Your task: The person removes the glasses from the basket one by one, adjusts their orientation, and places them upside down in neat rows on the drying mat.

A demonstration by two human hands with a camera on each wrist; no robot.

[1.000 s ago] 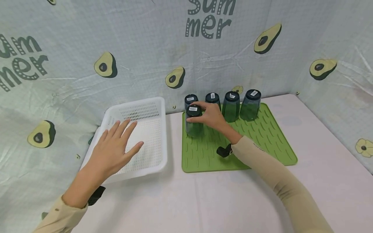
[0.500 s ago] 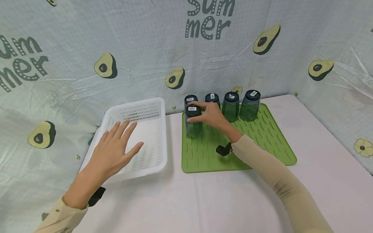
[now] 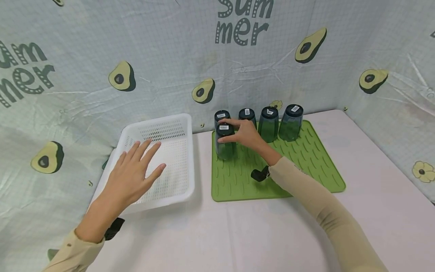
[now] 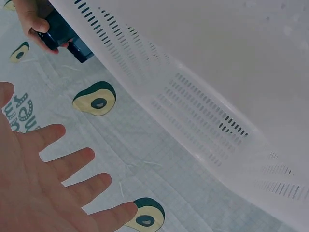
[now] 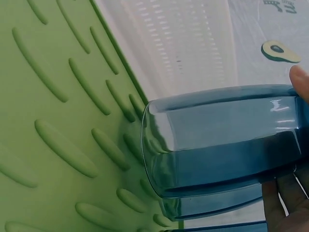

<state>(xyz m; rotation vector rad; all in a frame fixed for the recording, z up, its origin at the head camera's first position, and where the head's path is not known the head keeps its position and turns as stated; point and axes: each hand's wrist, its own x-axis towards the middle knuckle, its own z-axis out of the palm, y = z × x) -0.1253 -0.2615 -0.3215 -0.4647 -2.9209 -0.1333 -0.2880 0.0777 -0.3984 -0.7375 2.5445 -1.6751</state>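
My right hand grips an upside-down tinted plastic cup near its base, thumb on one side and fingers on the other. The cup stands at the left of a green ridged mat. In the right wrist view, the rim of this blue-grey cup is down at the mat, seemingly touching it. Just behind it is another inverted cup, partly hidden. My left hand, fingers spread and holding nothing, hovers over the left side of a white perforated basket.
Along the mat's back edge stand three more inverted cups, including a middle one and a right one. A patterned cloth hangs behind the table. The basket's slotted wall rises close to the left hand.
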